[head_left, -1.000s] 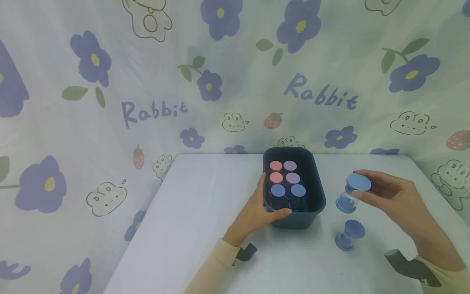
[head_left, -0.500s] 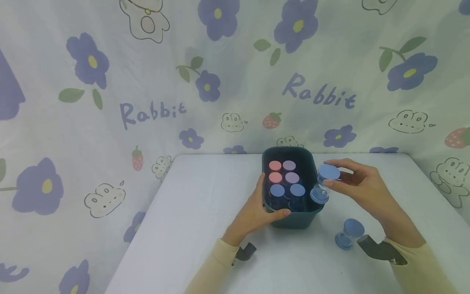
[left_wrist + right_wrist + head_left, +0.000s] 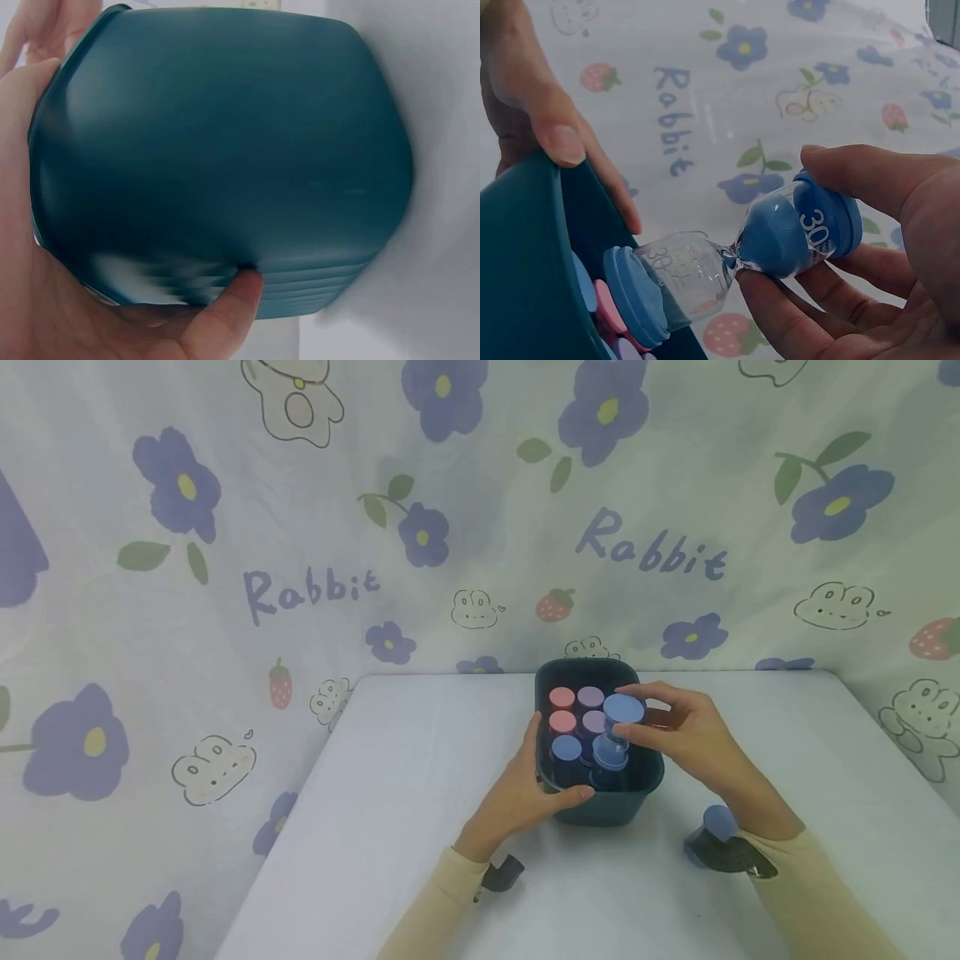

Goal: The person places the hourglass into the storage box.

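Observation:
My right hand [image 3: 686,727] holds a blue sand timer [image 3: 780,232] by its upper cap, tilted over the near right part of a dark teal bin [image 3: 600,811]. The right wrist view shows "30" on its glass and blue sand in the bulb at the fingers. My left hand [image 3: 517,789] grips the bin at its near left corner, thumb along the front rim. In the left wrist view a fingertip presses the bin's ribbed side [image 3: 322,281]. Standing inside are capped timers: pink ones [image 3: 562,722], purple ones [image 3: 591,697] and a blue one [image 3: 566,748]; the held timer covers another blue cap.
Another blue sand timer [image 3: 720,821] stands on the white table [image 3: 420,793] right of the bin, partly hidden by the black wrist mount [image 3: 723,853]. Behind the table hangs a flowered curtain [image 3: 510,527].
My right hand has carried the blue sand timer leftward from beside the bin to over it. The left hand keeps its grip on the bin.

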Tool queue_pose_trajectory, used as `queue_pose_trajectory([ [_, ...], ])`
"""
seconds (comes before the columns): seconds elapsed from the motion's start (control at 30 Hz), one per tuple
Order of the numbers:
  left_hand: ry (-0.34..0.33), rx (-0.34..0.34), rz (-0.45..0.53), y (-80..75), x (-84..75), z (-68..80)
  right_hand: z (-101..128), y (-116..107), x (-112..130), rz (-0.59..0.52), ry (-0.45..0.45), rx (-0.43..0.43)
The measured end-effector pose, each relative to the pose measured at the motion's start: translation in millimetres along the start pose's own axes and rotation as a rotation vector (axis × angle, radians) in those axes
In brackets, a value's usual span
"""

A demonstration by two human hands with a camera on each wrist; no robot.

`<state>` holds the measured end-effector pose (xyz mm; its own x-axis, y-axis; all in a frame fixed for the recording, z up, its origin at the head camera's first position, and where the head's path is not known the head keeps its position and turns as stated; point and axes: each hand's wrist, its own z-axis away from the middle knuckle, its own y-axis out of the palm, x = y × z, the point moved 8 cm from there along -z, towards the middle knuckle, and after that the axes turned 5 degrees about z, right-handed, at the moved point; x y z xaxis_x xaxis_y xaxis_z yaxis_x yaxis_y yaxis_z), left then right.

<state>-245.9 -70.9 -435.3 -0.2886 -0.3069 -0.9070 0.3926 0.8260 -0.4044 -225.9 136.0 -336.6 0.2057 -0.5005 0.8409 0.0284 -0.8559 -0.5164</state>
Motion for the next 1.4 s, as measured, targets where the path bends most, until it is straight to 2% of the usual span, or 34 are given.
queue_pose_trajectory([
  [0.17,-0.024,-0.011,-0.021,-1.0,2.0,1.0,-4.4,14.6,1.1,-0.055,-0.029,0.05],
  [0.33,-0.03,-0.012,-0.029,-0.4,2.0,1.5,-8.6,28.0,0.0,-0.059,-0.071,0.087],
  [0.53,-0.062,-0.011,-0.057,-0.2,3.9,2.6,-12.0,42.4,-3.0,0.0,-0.106,0.143],
  [0.83,-0.044,-0.02,-0.074,-0.6,3.8,1.6,-13.2,59.8,-4.6,0.097,-0.168,0.205],
  [0.97,-0.043,-0.02,-0.076,-0.8,5.2,1.3,-14.1,66.6,-5.0,0.098,-0.193,0.252],
  [1.1,-0.025,-0.019,-0.06,-1.0,4.1,1.1,-16.0,71.7,-7.2,0.11,-0.177,0.295],
  [1.2,-0.007,-0.018,-0.047,-1.0,2.4,1.0,-17.0,74.5,-9.9,0.162,-0.154,0.315],
  [1.4,0.01,-0.019,-0.053,-1.6,1.4,0.8,-17.2,82.0,-11.1,0.251,-0.16,0.34],
])
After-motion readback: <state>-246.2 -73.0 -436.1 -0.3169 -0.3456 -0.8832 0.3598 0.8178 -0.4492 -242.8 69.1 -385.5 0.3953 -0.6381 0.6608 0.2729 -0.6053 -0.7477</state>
